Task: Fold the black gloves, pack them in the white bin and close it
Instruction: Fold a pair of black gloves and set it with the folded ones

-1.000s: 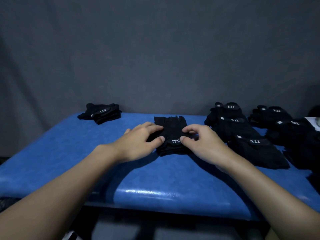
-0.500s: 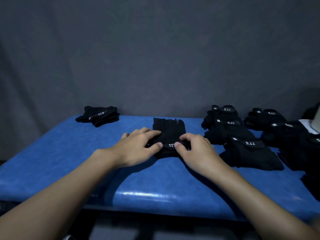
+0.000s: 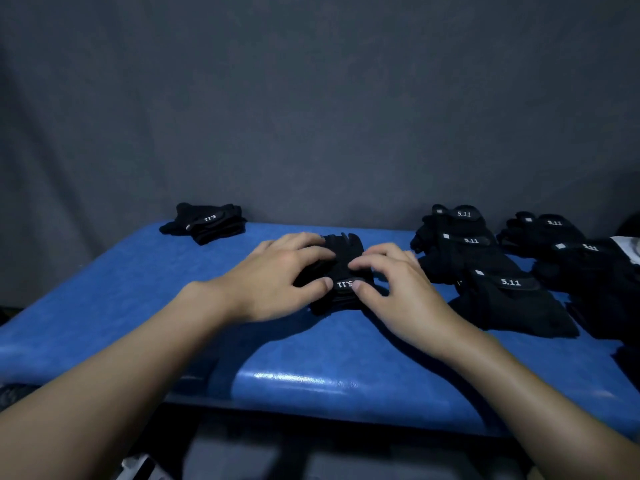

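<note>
**Where things lie on your table**

On the table (image 3: 311,358), the glove (image 3: 343,265) you hold sits in the middle, with your left hand (image 3: 277,275) on its left side and your right hand (image 3: 391,289) on its right. A folded pair (image 3: 207,221) lies at the far left corner. Just right of your right hand is a heap of gloves (image 3: 491,282), with a second heap (image 3: 581,258) at the right edge.

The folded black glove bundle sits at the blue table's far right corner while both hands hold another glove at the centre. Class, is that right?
Wrong side: the head view shows the folded black glove bundle at the far left corner of the blue table. The left hand and right hand do hold the centre glove.
</note>
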A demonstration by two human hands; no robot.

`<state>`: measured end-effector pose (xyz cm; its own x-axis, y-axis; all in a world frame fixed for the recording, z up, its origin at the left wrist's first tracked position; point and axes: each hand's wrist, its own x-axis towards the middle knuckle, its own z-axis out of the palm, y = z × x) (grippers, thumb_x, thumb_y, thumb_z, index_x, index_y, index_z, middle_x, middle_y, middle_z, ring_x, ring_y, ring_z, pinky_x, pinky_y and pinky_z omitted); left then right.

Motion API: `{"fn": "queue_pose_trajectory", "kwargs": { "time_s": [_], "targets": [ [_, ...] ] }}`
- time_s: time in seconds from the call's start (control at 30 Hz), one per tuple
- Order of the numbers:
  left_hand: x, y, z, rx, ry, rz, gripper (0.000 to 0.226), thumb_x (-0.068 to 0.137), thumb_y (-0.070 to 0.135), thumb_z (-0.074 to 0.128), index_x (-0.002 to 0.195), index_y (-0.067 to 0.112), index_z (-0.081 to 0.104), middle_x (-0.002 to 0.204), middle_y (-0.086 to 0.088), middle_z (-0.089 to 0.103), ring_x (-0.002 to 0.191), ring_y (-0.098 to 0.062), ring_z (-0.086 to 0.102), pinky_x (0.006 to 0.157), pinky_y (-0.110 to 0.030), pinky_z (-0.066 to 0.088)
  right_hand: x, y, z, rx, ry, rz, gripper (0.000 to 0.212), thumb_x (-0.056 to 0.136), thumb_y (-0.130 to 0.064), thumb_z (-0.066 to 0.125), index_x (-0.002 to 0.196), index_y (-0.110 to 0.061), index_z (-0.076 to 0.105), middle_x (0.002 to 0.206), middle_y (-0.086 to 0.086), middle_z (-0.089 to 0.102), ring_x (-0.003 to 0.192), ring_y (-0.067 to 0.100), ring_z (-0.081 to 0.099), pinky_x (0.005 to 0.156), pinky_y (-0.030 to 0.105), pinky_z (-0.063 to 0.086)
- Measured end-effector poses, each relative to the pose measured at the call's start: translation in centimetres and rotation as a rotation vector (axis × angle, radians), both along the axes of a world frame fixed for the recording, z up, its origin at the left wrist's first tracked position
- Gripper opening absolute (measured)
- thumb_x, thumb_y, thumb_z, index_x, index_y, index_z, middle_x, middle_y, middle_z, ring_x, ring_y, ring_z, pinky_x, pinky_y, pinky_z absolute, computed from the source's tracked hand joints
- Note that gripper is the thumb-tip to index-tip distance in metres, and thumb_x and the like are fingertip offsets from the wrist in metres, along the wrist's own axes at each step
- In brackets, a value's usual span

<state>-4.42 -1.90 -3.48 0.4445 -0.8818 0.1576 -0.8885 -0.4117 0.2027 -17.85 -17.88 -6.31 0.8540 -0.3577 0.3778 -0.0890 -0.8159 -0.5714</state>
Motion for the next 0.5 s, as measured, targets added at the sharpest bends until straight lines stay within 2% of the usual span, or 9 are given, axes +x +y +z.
{"fn": "queue_pose_trajectory", "kwargs": {
  "time_s": [0.07,0.13,0.2,0.27,0.4,0.5],
  "targets": [
    [-0.3,0.1,0.2,0.033,0.032,-0.057,0.064,0.091,0.057,0.047,0.147,0.029,0.042,0.152,0.009,0.04,0.143,-0.008,0.029,0.116,-0.027,0.02,-0.2,-0.3,0.0,-0.02,0.05,0.035,0.027,0.092,-0.025,0.063,0.119,-0.027,0.067,0.121,-0.014,0.053,0.117,0.012,0.046,0.107,0.033,0.035],
    [-0.2,0.4,-0.1,0.096,0.03,-0.07,0.064,0.094,0.049,0.055,0.152,0.031,0.035,0.158,0.008,0.034,0.148,-0.005,0.019,0.12,-0.025,0.014,-0.2,-0.5,-0.2,-0.032,0.088,0.053,0.028,0.093,-0.023,0.063,0.121,-0.025,0.067,0.123,-0.012,0.057,0.117,0.013,0.05,0.107,0.031,0.036],
    [0.0,0.6,-0.6,0.126,0.009,-0.069,0.066,0.094,0.052,0.055,0.153,0.035,0.03,0.161,0.009,0.029,0.15,-0.003,0.013,0.122,-0.033,0.013,-0.2,-0.6,-0.3,-0.03,0.092,0.063,0.028,0.094,-0.019,0.062,0.12,-0.023,0.069,0.12,-0.01,0.061,0.115,0.012,0.054,0.104,0.027,0.039],
    [0.2,0.7,-0.7,0.121,-0.011,-0.074,0.064,0.094,0.053,0.054,0.152,0.037,0.033,0.159,0.012,0.032,0.149,-0.003,0.015,0.121,-0.038,0.017,-0.2,-0.6,-0.3,-0.026,0.086,0.072,0.026,0.094,-0.018,0.062,0.118,-0.022,0.07,0.115,-0.009,0.063,0.11,0.011,0.057,0.099,0.025,0.042],
    [0.2,0.8,-0.7,0.096,-0.04,-0.1,0.054,0.095,0.052,0.053,0.147,0.04,0.04,0.156,0.016,0.037,0.149,-0.002,0.017,0.12,-0.039,0.018,-0.3,-0.8,-0.1,-0.037,0.075,0.077,0.02,0.093,-0.017,0.063,0.11,-0.023,0.072,0.107,-0.01,0.063,0.102,0.011,0.058,0.095,0.029,0.045],
    [0.3,0.9,-0.9,0.113,-0.036,-0.11,0.055,0.095,0.053,0.052,0.148,0.041,0.039,0.158,0.014,0.034,0.15,-0.004,0.016,0.121,-0.039,0.018,-0.3,-0.8,-0.1,-0.048,0.074,0.076,0.017,0.092,-0.017,0.064,0.105,-0.024,0.073,0.106,-0.01,0.063,0.101,0.011,0.059,0.095,0.03,0.045]
  ]
}}
